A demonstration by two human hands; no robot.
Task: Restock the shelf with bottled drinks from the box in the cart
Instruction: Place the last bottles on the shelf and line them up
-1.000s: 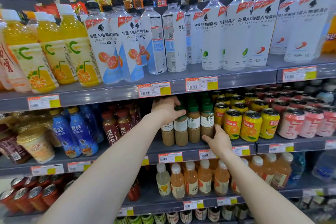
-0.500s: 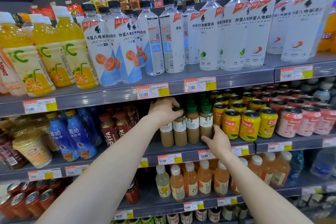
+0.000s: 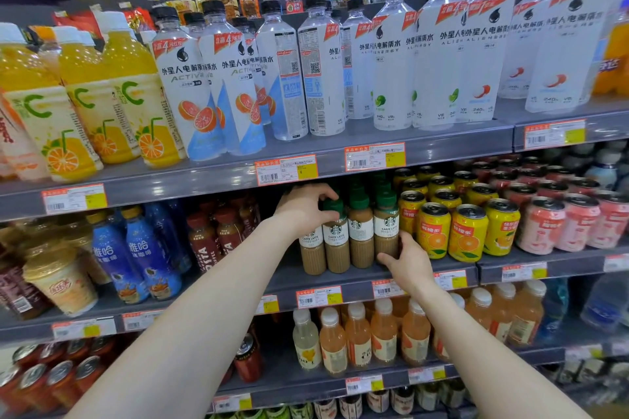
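Near the centre of the frame, both bare hands are reaching into the second shelf (image 3: 422,274) from the top, where a front row of green-capped latte bottles (image 3: 360,235) is standing upright. The left hand (image 3: 303,211) is curling over the top of the leftmost bottles, its fingers (image 3: 323,192) bending around a green cap and pinching it between thumb and fingertips. The right hand (image 3: 408,264) is sitting lower, at the base of the rightmost latte bottle (image 3: 386,231), with its fingers pressing against the bottle's lower side and its thumb lying across the front; how firmly it is gripping cannot be told. Just right of the bottles, yellow orange-drink cans (image 3: 468,233) are lining the same shelf, touching the row. Above, tall white electrolyte-water bottles (image 3: 391,71) are filling the upper shelf. The cart and box are lying outside the frame.
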